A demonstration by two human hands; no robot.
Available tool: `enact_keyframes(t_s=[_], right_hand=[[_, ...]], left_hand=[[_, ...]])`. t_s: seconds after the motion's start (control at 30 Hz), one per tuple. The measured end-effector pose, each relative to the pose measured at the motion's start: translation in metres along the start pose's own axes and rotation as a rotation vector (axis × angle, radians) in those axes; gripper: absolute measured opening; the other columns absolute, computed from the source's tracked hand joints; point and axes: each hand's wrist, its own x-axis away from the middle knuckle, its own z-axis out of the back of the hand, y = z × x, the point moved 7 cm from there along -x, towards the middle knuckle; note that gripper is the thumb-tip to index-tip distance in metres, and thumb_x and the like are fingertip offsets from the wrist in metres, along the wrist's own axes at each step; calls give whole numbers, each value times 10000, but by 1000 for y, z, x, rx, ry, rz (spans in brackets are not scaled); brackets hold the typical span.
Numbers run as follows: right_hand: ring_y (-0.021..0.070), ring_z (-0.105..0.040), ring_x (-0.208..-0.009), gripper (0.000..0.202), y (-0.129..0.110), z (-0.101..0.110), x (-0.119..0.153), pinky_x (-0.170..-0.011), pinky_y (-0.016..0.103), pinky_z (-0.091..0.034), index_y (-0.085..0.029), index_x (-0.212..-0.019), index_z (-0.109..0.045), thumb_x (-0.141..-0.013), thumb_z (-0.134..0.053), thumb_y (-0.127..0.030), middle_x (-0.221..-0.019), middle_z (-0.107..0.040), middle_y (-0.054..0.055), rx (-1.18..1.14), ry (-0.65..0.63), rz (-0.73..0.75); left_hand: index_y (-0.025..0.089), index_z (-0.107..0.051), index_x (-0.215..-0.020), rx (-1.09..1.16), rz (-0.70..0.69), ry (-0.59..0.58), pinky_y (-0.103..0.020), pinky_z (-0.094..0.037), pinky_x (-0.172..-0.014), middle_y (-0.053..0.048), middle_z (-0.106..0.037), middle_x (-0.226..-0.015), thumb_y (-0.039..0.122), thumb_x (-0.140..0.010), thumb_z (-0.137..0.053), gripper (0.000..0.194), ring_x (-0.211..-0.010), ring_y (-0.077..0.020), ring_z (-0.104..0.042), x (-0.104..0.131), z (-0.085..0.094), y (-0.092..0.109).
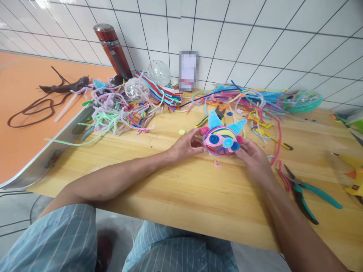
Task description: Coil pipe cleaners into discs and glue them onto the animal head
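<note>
Between my two hands is a pipe-cleaner animal head (222,136), round, with two light-blue pointed ears and coiled discs in dark blue, light blue and pink. My left hand (185,145) grips its left edge near a pink coil, thumb below. At its right edge, my right hand (251,154) pinches near the dark-blue coil. Just under the head lies a small pink pipe-cleaner scrap (217,164) on the wooden table. A yellow coil (182,132) rests left of the head, close to my left hand. Behind the ears are dark-jawed pliers (219,113), partly hidden.
Teal-handled pliers (304,187) lie open by my right forearm. A yellow cutter (279,142) is farther back. Tangled pipe cleaners (109,104), a red thermos (113,51), a phone (188,71) and clear balls (159,72) line the wall. Bundled pipe cleaners (255,96) lie at the back right.
</note>
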Motion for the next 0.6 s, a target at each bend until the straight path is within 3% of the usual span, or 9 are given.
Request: enact_keyframes(t_s=[0.23, 0.43, 0.6], right_hand=[[242, -784, -897, 436, 1, -2, 0, -744, 374, -645, -303, -1145, -726, -820, -860, -561, -1072, -823, 38, -6, 6, -2], [222, -773, -843, 483, 4, -2, 0, -721, 368, -652, -302, -1137, -731, -770, -893, -572, -1052, -819, 28, -25, 29, -6], [222, -773, -863, 487, -1, -5, 1, -741, 371, -653, -301, -1150, -725, -783, -877, -585, -1079, -817, 35, -13, 22, -5]], left_hand=[[213, -489, -1427, 15, -21, -28, -331, -594, -864, -93, -733, -1141, 305, -780, -885, 764, -980, -213, -758, 1, -4, -2], [176, -375, -1543, -85, 27, 14, -364, -603, -824, -139, -727, -1177, 297, -764, -869, 930, -924, -232, -759, 2, -4, -1], [207, -434, -1512, -72, 17, 11, -351, -605, -832, -116, -733, -1177, 317, -738, -903, 913, -951, -238, -767, 2, -5, 2]])
